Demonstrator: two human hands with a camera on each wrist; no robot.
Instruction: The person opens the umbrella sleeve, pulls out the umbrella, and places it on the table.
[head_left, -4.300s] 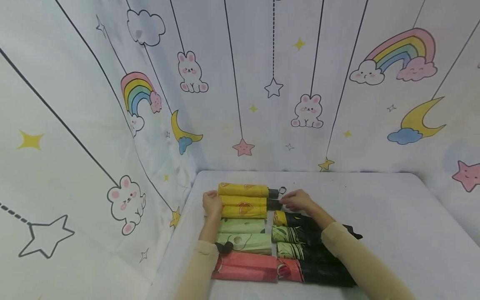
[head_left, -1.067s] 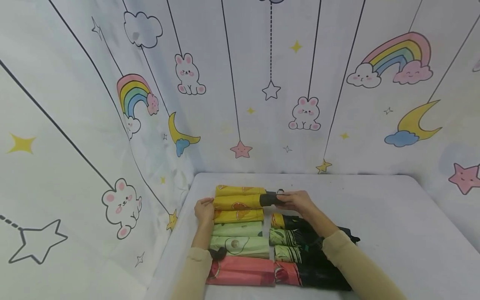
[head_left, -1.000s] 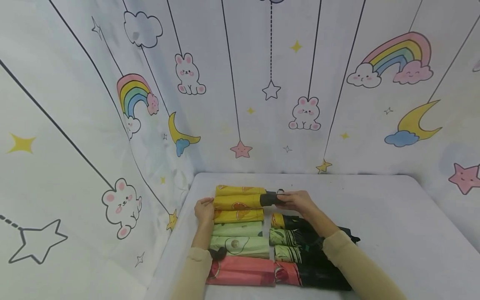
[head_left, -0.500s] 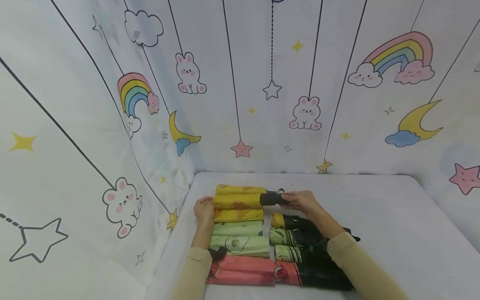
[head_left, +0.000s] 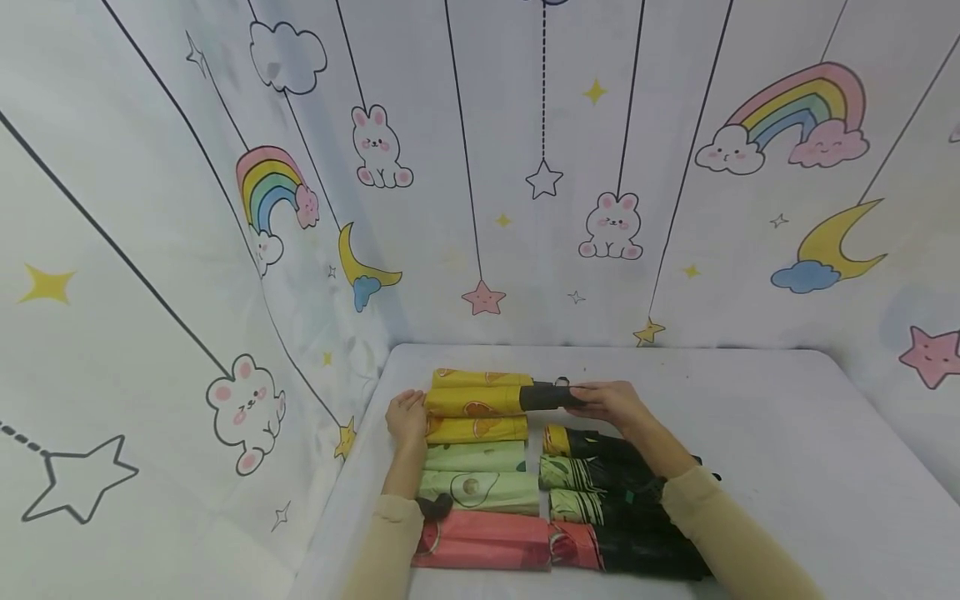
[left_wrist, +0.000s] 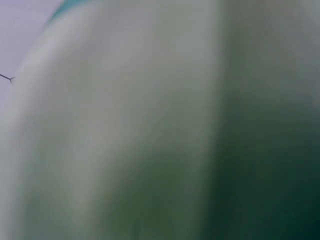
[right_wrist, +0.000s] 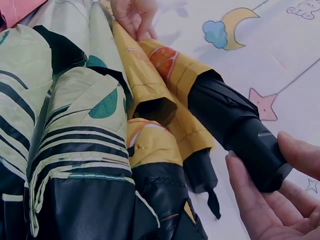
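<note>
My right hand (head_left: 617, 404) pinches the black handle end of a folded umbrella (right_wrist: 235, 130), which sticks out of a yellow sleeve (head_left: 474, 402) printed with orange slices. At the sleeve's far end my left hand (head_left: 407, 419) grips the fabric. This umbrella looks raised a little above its neighbours. Behind it lies another sleeved umbrella (head_left: 487, 378) with a black handle and wrist loop; in front is a flat yellow sleeve (head_left: 483, 430) whose mouth gapes in the right wrist view. The left wrist view is filled by blurred pale green fabric (left_wrist: 150, 100).
Nearer me lie green avocado sleeves (head_left: 491, 492) and a red watermelon sleeve (head_left: 491, 542). To their right are folded umbrellas: yellow-black (head_left: 577, 440), green-black (head_left: 573, 472) and red-black (head_left: 637, 552). A white table (head_left: 795, 417) extends right; a printed cloth (head_left: 525, 250) stands behind.
The yellow-sleeved umbrella was picked up from the row. Over the last second my right hand moved right, and more of the black handle shows outside the sleeve. My left hand stayed nearly still.
</note>
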